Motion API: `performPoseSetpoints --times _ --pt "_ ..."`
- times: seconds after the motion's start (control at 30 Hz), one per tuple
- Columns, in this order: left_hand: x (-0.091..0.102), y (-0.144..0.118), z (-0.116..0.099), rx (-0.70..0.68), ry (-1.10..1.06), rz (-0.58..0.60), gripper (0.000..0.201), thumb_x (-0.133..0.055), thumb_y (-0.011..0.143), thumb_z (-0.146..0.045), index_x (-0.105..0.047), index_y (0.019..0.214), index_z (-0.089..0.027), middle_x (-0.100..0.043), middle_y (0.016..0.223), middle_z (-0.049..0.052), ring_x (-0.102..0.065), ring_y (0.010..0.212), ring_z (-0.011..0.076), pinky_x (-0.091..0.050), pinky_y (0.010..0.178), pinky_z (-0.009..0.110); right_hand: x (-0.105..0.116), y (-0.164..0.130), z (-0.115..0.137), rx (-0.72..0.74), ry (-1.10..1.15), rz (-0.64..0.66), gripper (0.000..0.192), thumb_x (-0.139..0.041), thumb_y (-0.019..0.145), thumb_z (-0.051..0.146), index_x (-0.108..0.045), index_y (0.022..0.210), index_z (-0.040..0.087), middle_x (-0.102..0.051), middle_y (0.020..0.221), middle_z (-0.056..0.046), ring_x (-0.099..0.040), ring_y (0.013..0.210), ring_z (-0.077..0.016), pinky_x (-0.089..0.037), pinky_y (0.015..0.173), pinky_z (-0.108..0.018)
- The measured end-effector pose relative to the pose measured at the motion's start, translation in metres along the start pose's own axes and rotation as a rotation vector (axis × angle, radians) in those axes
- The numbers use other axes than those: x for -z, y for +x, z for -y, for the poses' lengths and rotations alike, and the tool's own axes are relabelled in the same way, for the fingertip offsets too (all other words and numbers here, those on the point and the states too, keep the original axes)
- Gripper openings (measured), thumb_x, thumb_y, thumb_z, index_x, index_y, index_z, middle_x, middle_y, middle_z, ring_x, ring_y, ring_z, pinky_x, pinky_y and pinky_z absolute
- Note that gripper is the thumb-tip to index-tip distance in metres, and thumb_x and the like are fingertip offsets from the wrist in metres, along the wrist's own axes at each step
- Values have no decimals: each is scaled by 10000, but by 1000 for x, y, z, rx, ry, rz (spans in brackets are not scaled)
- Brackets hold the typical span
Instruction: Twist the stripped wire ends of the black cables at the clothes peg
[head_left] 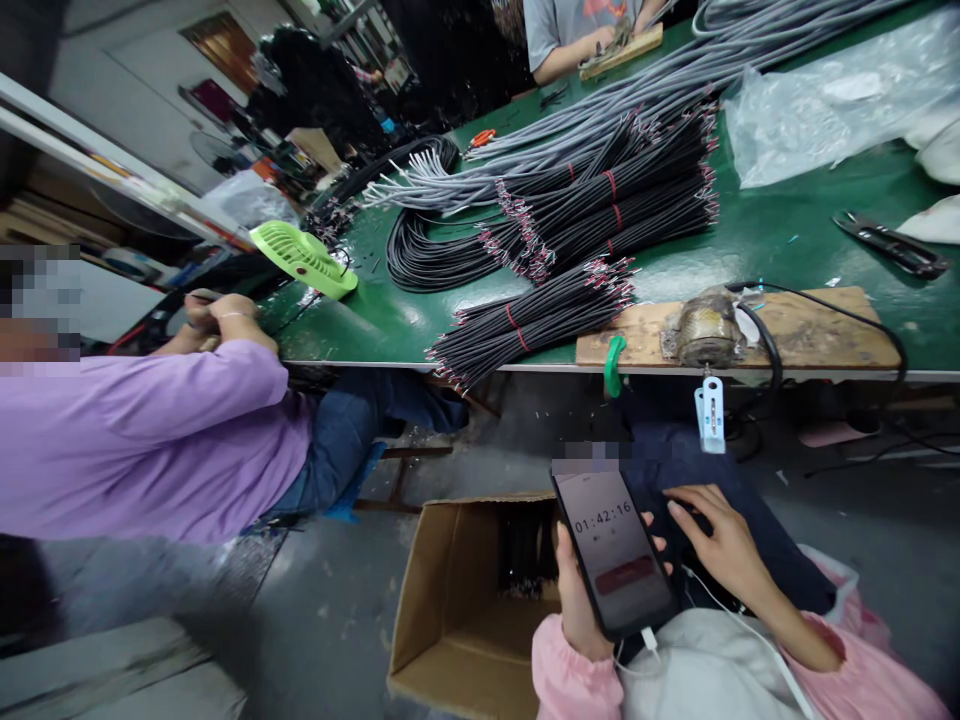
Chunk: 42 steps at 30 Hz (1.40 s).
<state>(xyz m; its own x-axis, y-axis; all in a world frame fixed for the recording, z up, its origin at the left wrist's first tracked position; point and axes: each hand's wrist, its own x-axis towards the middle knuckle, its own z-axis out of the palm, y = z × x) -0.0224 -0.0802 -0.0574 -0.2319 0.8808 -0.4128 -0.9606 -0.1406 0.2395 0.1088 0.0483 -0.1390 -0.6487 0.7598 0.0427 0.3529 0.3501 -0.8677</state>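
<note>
The left hand (577, 590) was closed around a phone (613, 553), gripping it from the left edge with the fingertips wrapped round the right edge. The phone was held upright above the lap, screen toward the camera, and showed a timer reading 01:42:16 over a red button. A white cable (739, 620) was plugged into the bottom of the phone and ran across the lap to the right. The right hand (720, 545) held nothing: it lay just beside the phone's right edge with fingers loosely spread, resting on dark trousers. Both wrists carried pink sleeves (559, 680).

Directly left of the phone, on the floor, stood an open cardboard box (442, 620) containing dark cable pieces. Above the hands, the edge of a green worktable (787, 240) crossed the view. On that edge lay a wooden board (817, 330) bearing a small motor (705, 328); a green clamp (614, 365) held the board's left end. Left of the board lay a tied bundle of black cables (532, 325), with larger bundles (622, 195) and loose grey cables (570, 130) further back. A green fan (304, 258) sat at the table's left end.

A person in a purple top (150, 440) sat at the left, hands together at the table's edge. Another person (570, 35) worked at the far side.
</note>
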Motion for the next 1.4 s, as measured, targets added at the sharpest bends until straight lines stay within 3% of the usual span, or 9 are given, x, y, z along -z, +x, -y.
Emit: performPoseSetpoints --times 0.23,0.53,0.8,1.0,1.2,1.4 --pt "-1 0 0 66 59 -25 879 -529 777 -728 -682 1154 51 -774 945 231 -733 803 332 -544 768 417 -1 0 -1 23 -17 6 235 -507 952 372 -688 1006 233 -715 998 -78 -627 971 -272 -506 862 -428" --pt "8 -1 0 105 32 27 943 -493 764 -766 -649 1199 57 -766 971 222 -718 816 340 -523 749 418 -1 0 -3 40 -31 2 241 -505 952 378 -694 997 235 -719 990 -75 -626 974 -274 -513 850 -424" --pt "12 0 2 102 40 -5 969 -390 802 -780 -647 1192 69 -761 953 239 -714 794 341 -495 743 431 -2 0 -3 47 -40 6 253 -501 952 379 -697 1000 225 -719 985 -81 -630 972 -273 -520 850 -428" --pt "12 -1 2 94 43 -69 953 -470 764 -778 -651 1175 63 -760 937 245 -715 789 343 -486 769 441 -2 0 -3 54 -44 2 254 -502 948 385 -704 985 237 -724 979 -79 -637 949 -274 -528 828 -430" --pt "17 0 3 97 -16 -49 1009 -230 836 -785 -635 1200 64 -750 947 265 -709 819 341 -489 780 461 -3 0 -5 58 -52 12 238 -505 948 361 -701 988 233 -718 974 -79 -627 962 -275 -527 835 -430" --pt "23 0 5 159 4 8 1038 -346 765 -821 -621 1221 70 -746 945 241 -701 786 357 -485 726 443 -5 0 -8 64 -61 23 247 -499 948 366 -705 998 237 -715 979 -81 -628 962 -276 -523 847 -441"
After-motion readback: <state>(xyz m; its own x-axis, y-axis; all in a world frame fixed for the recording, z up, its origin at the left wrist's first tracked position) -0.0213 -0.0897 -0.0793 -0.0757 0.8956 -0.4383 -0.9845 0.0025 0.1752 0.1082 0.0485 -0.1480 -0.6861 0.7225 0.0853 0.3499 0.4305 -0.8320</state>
